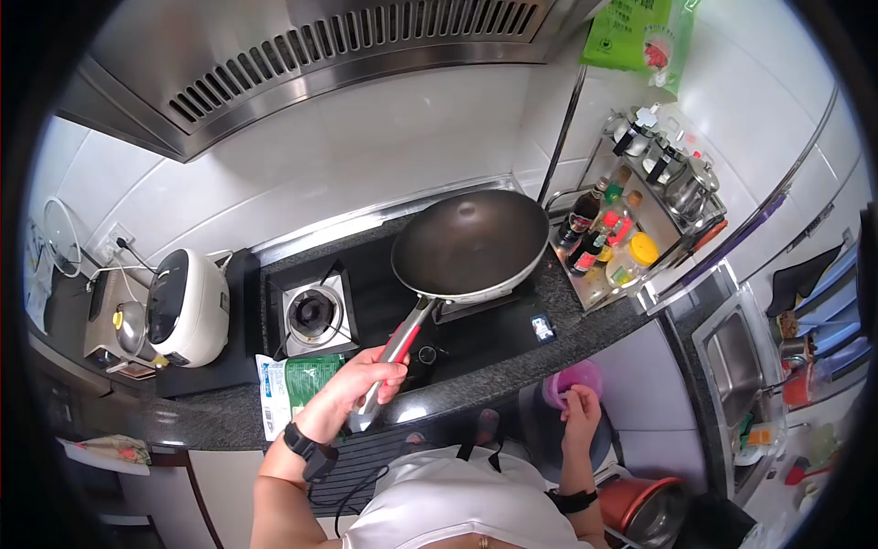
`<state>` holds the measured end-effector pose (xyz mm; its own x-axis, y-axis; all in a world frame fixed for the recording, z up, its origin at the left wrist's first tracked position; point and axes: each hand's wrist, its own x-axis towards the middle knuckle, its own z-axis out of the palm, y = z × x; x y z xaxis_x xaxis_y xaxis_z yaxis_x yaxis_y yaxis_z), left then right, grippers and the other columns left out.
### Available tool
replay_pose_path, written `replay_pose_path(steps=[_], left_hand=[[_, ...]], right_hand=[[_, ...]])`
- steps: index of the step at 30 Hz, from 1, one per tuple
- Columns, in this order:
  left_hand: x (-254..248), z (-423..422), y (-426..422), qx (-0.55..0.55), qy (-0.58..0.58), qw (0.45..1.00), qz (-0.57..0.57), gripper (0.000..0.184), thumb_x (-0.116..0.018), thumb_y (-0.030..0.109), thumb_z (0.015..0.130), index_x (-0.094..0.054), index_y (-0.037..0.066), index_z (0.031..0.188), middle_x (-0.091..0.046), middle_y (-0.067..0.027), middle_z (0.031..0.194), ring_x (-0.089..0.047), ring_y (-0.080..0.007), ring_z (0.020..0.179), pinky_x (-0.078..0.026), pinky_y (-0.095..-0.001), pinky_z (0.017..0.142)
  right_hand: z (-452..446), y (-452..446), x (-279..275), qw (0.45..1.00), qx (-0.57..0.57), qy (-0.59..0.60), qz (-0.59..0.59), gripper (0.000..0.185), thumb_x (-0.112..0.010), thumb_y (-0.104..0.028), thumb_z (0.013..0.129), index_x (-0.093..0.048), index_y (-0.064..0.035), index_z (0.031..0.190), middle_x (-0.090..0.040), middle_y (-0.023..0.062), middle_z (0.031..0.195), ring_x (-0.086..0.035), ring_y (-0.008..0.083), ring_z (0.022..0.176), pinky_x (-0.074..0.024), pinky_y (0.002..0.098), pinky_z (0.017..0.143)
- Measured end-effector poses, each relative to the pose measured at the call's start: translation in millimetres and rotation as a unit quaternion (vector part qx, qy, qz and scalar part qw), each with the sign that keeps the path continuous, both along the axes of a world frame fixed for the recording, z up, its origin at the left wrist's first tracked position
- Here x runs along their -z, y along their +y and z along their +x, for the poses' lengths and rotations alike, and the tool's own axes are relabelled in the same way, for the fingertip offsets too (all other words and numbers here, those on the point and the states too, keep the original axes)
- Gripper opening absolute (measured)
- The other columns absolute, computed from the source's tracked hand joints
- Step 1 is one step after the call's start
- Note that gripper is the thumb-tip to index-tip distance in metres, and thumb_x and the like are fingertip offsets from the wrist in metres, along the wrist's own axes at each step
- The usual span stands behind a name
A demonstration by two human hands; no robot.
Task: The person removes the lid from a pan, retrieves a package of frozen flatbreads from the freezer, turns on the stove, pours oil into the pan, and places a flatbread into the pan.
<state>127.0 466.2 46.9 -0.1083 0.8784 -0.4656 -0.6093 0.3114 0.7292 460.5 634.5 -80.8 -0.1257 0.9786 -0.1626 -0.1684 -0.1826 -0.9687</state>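
My left hand (366, 377) is wrapped round the grey and red handle of a dark frying pan (471, 245). The pan is tilted over the right side of the stove, its black inside facing me. Low on the right, in front of the counter edge, my right hand (580, 407) pinches the rim of a pink plastic bowl (582, 373). What the bowl holds cannot be made out. A green and white packet (306, 380) lies on the counter beside my left wrist.
A gas burner (314, 312) and a white rice cooker (187, 306) stand to the left. At the right are a rack with several bottles (594, 240), a sink (734, 352) and a red pot (640, 508) lower down. The range hood (347, 55) overhangs the stove.
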Motion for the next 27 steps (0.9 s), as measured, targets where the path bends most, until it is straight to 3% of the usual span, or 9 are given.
replay_pose_path(steps=[7,11,14,17,25,27], left_hand=[[-62,16,-1,0.069,0.210,0.969,-0.110,0.021,-0.065,0.009,0.084,-0.052,0.002,0.098,-0.052,0.0002,0.064,-0.049,-0.0087,0.046,-0.040,-0.0228,0.043],[-53,27,-16,0.058,0.274,0.953,-0.117,0.032,-0.064,0.004,0.086,-0.051,-0.004,0.115,-0.054,-0.0004,0.064,-0.051,-0.0073,0.046,-0.043,-0.0235,0.044],[-34,33,-26,0.047,0.302,0.946,-0.107,0.034,-0.065,0.006,0.086,-0.051,-0.003,0.116,-0.054,0.0004,0.064,-0.051,-0.0070,0.047,-0.043,-0.0231,0.044],[-17,35,-35,0.002,0.315,0.944,-0.097,0.026,-0.066,0.004,0.084,-0.054,-0.001,0.106,-0.054,-0.0001,0.067,-0.050,-0.0068,0.046,-0.041,-0.0226,0.043],[22,19,-39,-0.037,0.406,0.910,-0.079,0.039,-0.067,0.006,0.084,-0.052,-0.001,0.120,-0.055,0.0001,0.071,-0.051,-0.0059,0.049,-0.042,-0.0216,0.044],[23,16,-37,-0.038,0.408,0.909,-0.077,0.036,-0.066,0.006,0.084,-0.052,-0.001,0.117,-0.056,0.0000,0.070,-0.051,-0.0060,0.048,-0.042,-0.0215,0.044]], right_hand=[[-4,9,21,1.000,-0.005,0.008,-0.018,0.008,-0.058,-0.006,0.090,-0.060,-0.0044,0.097,-0.057,-0.0009,0.076,-0.045,0.0034,0.053,-0.0361,0.0182,0.046],[-14,13,21,1.000,-0.021,0.001,-0.015,0.007,-0.058,-0.005,0.090,-0.060,-0.0046,0.097,-0.056,-0.0012,0.076,-0.045,0.0032,0.054,-0.0368,0.0182,0.046],[-23,13,17,0.999,-0.029,0.002,-0.022,0.008,-0.060,-0.004,0.089,-0.061,-0.0041,0.097,-0.055,-0.0017,0.076,-0.044,0.0027,0.054,-0.0357,0.0173,0.046],[-29,13,8,0.999,-0.040,-0.008,-0.022,0.008,-0.060,-0.004,0.089,-0.061,-0.0038,0.097,-0.055,-0.0012,0.076,-0.045,0.0028,0.054,-0.0359,0.0175,0.046],[-26,10,6,0.999,-0.046,-0.019,-0.002,0.008,-0.059,-0.004,0.089,-0.061,-0.0037,0.096,-0.055,-0.0009,0.075,-0.045,0.0033,0.054,-0.0363,0.0176,0.045],[-22,8,8,0.999,-0.042,-0.023,-0.002,0.007,-0.059,-0.004,0.089,-0.061,-0.0037,0.096,-0.055,-0.0010,0.076,-0.045,0.0034,0.054,-0.0364,0.0175,0.045]])
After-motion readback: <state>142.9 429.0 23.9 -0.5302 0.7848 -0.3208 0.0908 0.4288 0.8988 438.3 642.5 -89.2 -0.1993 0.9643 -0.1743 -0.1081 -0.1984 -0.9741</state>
